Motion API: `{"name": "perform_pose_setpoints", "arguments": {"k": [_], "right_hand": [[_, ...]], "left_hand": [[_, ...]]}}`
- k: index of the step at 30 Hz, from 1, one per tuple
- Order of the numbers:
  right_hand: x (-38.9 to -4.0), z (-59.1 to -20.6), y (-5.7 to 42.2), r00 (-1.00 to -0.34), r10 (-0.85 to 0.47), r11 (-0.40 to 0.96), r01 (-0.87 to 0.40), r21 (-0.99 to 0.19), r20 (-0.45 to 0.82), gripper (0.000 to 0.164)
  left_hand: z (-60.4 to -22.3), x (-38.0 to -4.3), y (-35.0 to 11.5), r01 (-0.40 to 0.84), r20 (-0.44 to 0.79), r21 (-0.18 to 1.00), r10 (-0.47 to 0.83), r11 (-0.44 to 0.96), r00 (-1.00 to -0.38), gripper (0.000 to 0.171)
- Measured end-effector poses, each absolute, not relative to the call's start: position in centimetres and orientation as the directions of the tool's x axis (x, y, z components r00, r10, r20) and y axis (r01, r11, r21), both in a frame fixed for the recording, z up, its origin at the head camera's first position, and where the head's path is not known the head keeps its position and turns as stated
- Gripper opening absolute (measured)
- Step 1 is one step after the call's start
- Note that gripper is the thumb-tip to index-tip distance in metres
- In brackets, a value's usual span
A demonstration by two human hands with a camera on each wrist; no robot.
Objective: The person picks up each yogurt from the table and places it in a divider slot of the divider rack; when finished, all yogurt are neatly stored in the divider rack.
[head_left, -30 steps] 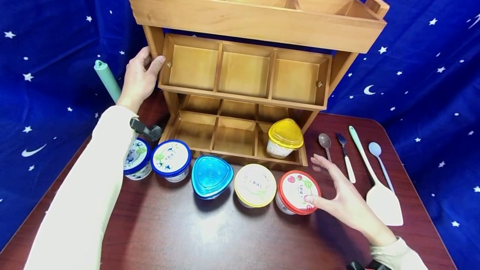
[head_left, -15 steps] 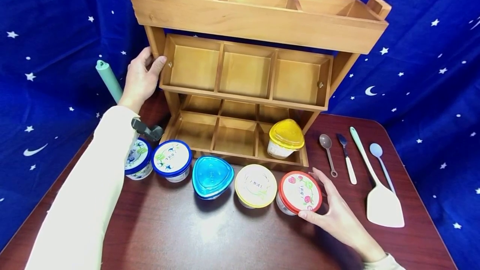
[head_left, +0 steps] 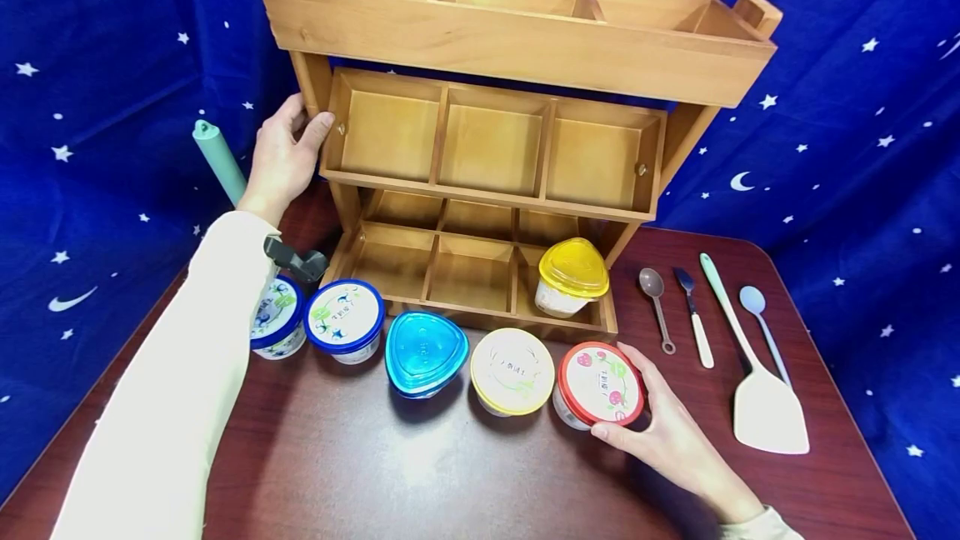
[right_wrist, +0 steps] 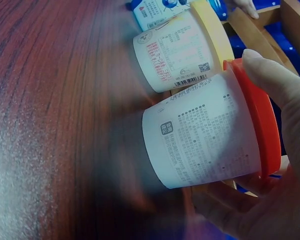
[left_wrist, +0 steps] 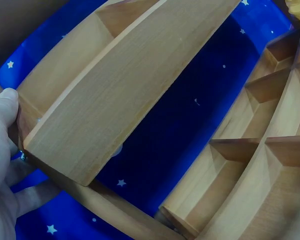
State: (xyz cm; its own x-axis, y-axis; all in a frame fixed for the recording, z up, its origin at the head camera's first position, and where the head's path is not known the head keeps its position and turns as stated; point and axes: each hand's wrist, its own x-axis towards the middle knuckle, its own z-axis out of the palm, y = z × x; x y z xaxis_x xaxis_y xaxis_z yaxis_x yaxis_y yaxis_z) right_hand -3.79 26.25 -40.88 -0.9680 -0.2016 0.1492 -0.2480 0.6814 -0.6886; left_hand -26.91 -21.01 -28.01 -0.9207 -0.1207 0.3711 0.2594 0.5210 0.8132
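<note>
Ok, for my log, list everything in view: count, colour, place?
rack: 1, brown, on table
red-lidded tub: 1, white, front right
yellow-rimmed tub: 1, white, front centre
blue-lidded tubs: 3, blue-white, front left
yellow-lidded tub: 1, white, rack's bottom right compartment
spoons: 2, brown and pale blue, right
knife: 1, blue-white, right
spatula: 1, white-green, right
rod: 1, green, left
table: 1, red-brown, underneath
curtain: 1, blue, behind
device: 1, black, left wrist
sleeves: 2, pale, forearms
left hand: 1, gripping rack
right hand: 1, gripping red-lidded tub
</note>
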Motion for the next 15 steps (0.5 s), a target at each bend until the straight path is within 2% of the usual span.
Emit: {"name": "perform_pose_setpoints", "arguments": {"k": [15], "right_hand": [[-3.87,-40.73,26.38,-0.968,-0.204,0.666,-0.246,-0.704,0.145,0.097]], "left_hand": [[-28.07,-26.91,-21.04,0.254,0.366,0.811,-0.118,0.528,-0.923,0.044]]}}
